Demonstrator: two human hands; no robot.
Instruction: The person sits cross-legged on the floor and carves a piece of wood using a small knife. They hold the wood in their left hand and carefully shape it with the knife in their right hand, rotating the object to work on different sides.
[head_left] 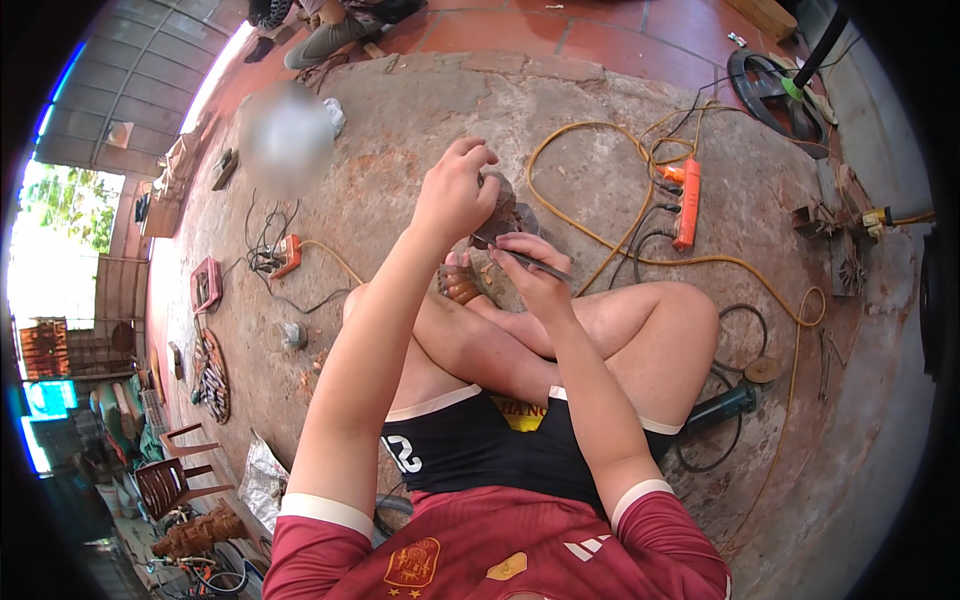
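A rough brown lump, apparently a carved piece (505, 212), stands just beyond my crossed feet. At its upper left is my left hand (458, 190), fingers bent and thumb against the piece; part of the grip is hidden. My right hand (537, 278) is closed on a thin dark rod-like tool (552, 268), held slanting. The tool's far end points left and meets the lower part of the piece. By my foot, below the piece, is a ridged brown thing (460, 285) whose kind I cannot make out.
An orange power strip (687, 205) with a looping yellow cord (545, 150) lies to the right, another orange socket block (287, 256) to the left. A pink basket (206, 285), a clear jar (288, 336) and a dark green cylindrical tool (722, 404) are also on the floor. Another person (335, 40) sits far off.
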